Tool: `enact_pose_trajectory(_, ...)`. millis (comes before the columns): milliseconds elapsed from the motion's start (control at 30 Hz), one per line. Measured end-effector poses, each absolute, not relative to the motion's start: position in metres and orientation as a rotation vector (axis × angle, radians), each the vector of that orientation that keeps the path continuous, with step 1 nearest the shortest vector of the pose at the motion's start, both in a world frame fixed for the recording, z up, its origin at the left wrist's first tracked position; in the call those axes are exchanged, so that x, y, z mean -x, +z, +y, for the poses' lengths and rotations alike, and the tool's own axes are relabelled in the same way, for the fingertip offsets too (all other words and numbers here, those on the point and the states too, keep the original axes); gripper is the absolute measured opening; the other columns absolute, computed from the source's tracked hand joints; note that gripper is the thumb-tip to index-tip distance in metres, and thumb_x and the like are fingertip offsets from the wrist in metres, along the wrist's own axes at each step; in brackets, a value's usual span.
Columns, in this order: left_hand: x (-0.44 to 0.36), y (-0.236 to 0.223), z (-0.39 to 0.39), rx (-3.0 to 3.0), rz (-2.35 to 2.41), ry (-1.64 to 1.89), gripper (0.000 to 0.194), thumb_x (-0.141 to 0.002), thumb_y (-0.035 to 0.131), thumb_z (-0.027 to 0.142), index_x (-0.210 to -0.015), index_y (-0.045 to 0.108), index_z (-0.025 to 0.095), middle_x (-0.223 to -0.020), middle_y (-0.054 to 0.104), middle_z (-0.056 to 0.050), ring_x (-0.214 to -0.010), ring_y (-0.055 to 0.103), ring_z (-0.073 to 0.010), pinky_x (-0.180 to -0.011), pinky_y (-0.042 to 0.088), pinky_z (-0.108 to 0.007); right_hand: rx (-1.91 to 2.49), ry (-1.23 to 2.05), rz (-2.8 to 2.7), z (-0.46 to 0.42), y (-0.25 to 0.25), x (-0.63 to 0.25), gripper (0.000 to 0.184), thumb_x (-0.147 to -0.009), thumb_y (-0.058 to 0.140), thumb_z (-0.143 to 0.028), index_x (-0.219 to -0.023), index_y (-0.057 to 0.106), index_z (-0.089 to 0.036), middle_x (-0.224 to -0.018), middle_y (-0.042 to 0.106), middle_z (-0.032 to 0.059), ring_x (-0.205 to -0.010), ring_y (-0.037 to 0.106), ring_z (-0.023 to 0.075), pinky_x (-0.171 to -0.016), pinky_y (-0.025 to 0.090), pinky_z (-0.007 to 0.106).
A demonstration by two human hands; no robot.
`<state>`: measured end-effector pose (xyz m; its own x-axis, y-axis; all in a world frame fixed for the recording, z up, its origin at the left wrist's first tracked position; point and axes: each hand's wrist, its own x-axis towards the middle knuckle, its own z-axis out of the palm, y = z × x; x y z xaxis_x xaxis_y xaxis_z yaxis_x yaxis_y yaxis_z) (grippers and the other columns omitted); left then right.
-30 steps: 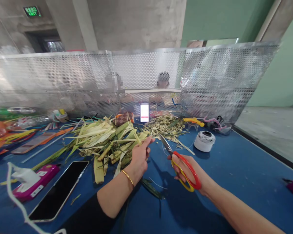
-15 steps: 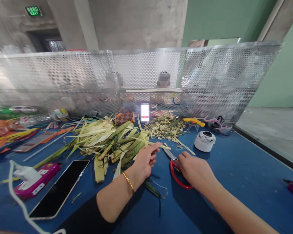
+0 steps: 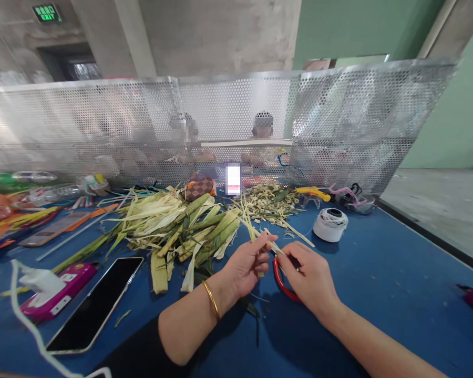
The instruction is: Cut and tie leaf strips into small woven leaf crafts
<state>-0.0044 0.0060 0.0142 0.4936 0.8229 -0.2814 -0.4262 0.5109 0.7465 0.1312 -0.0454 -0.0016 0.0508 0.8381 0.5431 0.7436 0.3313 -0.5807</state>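
Observation:
My left hand (image 3: 249,265), with a gold bangle at the wrist, pinches thin pale corn husk strips (image 3: 247,216) that stick out past its fingers. Close beside it, my right hand (image 3: 309,275) has its thumb and fingertips closed on the near end of a strip. Under the right hand lies a pair of red-handled scissors (image 3: 279,281), partly covered by the fingers. A large heap of corn husks (image 3: 161,218) spreads to the left of my hands. Beyond them is a pile of small husk scraps (image 3: 268,206).
A spool of white thread (image 3: 330,226) stands to the right. On the left lie a phone (image 3: 96,304) and a purple power strip (image 3: 63,291) with a white cable. A perforated metal screen (image 3: 236,115) closes the blue table's far side; people sit behind it.
My right hand has left the scissors on the table and moved left to the husk strip, close to my left hand. My left hand has shifted slightly right and nearer to me.

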Motion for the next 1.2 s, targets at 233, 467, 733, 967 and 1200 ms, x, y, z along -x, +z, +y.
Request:
enact_pose_trajectory(233,0.002,0.011,0.003,-0.717,0.805,0.875,0.026,-0.086,0.058,0.032,-0.077,0.07,0.011,-0.069,0.06,-0.004,-0.056,0.051,-0.0078,-0.052,0.039,-0.019,1.518,-0.011,-1.906,-0.047,-0.011,-0.121,0.031,-0.091,0.039,-0.031,-0.063,0.047,-0.021,-0.064,0.054,0.0015,-0.054,0.048,0.0128,-0.053,0.03,0.025)
enact_pose_trajectory(467,0.0,0.012,0.006,-0.639,0.758,0.924,0.035,-0.094,0.042,0.023,-0.071,0.067,0.01,-0.076,0.065,-0.009,-0.069,0.061,-0.013,-0.07,0.048,-0.025,1.506,0.246,-1.896,-0.045,-0.004,-0.125,0.03,-0.09,0.037,-0.028,-0.066,0.052,-0.021,-0.071,0.061,0.0031,-0.064,0.056,0.0152,-0.059,0.036,0.025)
enact_pose_trajectory(733,-0.002,0.011,0.007,-0.503,0.683,0.93,0.028,-0.093,0.042,0.02,-0.076,0.062,0.01,-0.074,0.066,-0.009,-0.069,0.065,-0.0163,-0.072,0.052,-0.03,1.472,0.668,-1.787,-0.042,-0.01,-0.122,0.031,-0.087,0.041,-0.034,-0.06,0.047,-0.022,-0.052,0.053,-0.0019,-0.053,0.053,0.0142,-0.054,0.037,0.025)
enact_pose_trajectory(967,0.0,0.013,0.009,-0.484,0.646,0.914,0.023,-0.093,0.043,0.018,-0.074,0.055,0.013,-0.055,0.05,0.002,-0.054,0.057,-0.0116,-0.052,0.046,-0.023,1.401,0.791,-1.713,-0.042,-0.007,-0.125,0.035,-0.09,0.035,-0.038,-0.063,0.049,-0.021,-0.056,0.052,-0.0022,-0.05,0.053,0.0127,-0.053,0.039,0.025)
enact_pose_trajectory(1200,0.001,0.019,0.008,-0.41,0.508,0.912,0.027,-0.094,0.041,0.018,-0.071,0.053,0.013,-0.05,0.039,0.006,-0.049,0.049,-0.0082,-0.071,0.051,-0.027,1.349,0.54,-1.877,-0.042,-0.004,-0.131,0.026,-0.082,0.057,-0.036,-0.062,0.057,-0.02,-0.061,0.057,-0.0015,-0.059,0.051,0.0134,-0.056,0.037,0.024)
